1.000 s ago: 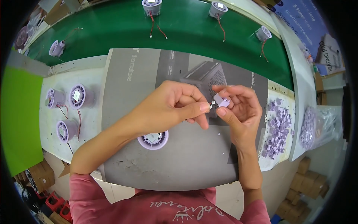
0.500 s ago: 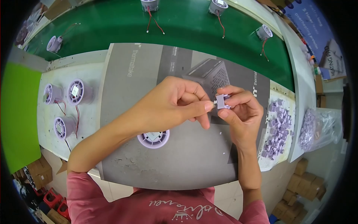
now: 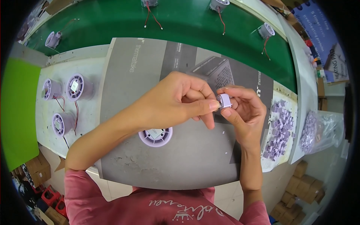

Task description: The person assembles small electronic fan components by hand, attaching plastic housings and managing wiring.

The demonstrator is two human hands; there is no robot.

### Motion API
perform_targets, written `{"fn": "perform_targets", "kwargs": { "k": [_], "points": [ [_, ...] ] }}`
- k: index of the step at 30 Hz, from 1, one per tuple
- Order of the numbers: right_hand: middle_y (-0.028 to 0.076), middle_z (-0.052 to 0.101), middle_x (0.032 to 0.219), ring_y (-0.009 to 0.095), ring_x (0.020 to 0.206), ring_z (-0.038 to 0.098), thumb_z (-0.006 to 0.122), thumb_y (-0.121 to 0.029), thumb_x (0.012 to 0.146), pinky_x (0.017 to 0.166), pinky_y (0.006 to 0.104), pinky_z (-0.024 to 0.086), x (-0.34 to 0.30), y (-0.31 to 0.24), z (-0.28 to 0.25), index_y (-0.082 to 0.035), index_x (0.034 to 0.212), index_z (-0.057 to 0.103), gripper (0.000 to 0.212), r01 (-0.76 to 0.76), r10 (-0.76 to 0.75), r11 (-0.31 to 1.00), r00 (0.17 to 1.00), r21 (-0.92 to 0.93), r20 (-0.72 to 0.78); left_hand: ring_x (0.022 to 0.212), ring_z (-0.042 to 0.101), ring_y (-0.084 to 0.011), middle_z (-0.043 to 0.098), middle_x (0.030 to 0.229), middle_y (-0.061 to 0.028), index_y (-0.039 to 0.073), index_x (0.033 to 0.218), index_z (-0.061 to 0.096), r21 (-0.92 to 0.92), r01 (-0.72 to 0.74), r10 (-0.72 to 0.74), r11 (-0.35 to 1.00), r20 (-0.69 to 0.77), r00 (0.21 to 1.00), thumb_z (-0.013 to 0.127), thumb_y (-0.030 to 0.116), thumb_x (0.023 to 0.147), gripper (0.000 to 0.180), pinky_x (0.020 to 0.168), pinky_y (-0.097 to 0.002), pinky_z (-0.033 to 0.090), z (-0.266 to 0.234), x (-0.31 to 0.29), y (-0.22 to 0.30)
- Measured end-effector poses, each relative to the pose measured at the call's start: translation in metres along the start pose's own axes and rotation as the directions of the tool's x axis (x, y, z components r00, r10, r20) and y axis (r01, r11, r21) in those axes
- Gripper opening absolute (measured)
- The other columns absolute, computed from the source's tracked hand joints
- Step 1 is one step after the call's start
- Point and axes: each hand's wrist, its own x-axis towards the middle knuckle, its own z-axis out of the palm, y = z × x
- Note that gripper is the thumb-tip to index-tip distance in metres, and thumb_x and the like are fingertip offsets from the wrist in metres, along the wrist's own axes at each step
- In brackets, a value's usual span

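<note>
Above the middle of the grey cardboard mat [image 3: 180, 165], my two hands meet at a small lavender plastic piece [image 3: 225, 100]. My right hand [image 3: 245, 112] grips it between thumb and fingers. The thumb and forefinger of my left hand [image 3: 191, 101] are pinched together at the piece's left end; what lies between those fingertips is hidden. Below my left wrist, a round lavender fan unit [image 3: 155, 138] rests on the mat, its upper part covered by my forearm.
Several lavender fan units [image 3: 77, 87] with red and black wires stand on the white surface at left. More sit on the green belt [image 3: 116, 24] at the back. At right lie a pile of small lavender pieces [image 3: 278, 129] and a clear plastic bag [image 3: 322, 129].
The lavender piece has turned in my right hand and now shows another side. My left fingertips have come right up against it, and the small white bit seen at them is now hidden.
</note>
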Motion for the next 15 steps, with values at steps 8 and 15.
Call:
{"fn": "perform_targets", "kwargs": {
  "k": [8,15],
  "points": [
    [0.018,0.062,0.118,0.022,0.106,0.065,0.069,0.014,0.082,0.093,0.034,0.058,0.001,-0.002,0.004,0.009,0.115,0.063,0.034,-0.017,0.015,0.995,1.0,-0.094,-0.017,0.076,0.064,-0.0099,0.073,0.081,-0.009,0.001,0.098,0.065,0.117,0.038,-0.027,0.992,-0.094,0.995,0.064,0.022,0.098,0.021,0.071,-0.0235,0.048,-0.001,-0.001,0.0],
    [0.018,0.067,0.109,0.024,0.099,0.066,0.072,0.013,0.078,0.088,0.0331,0.06,0.004,0.007,0.009,0.007,0.109,0.066,0.032,0.204,-0.201,0.899,0.978,-0.387,0.051,0.075,0.065,-0.0101,0.073,0.081,-0.0066,0.001,0.101,0.064,0.083,0.067,-0.058,0.994,-0.108,0.992,0.067,0.023,0.096,0.023,0.068,-0.0249,0.048,0.001,-0.001,-0.002]
  ]
}}
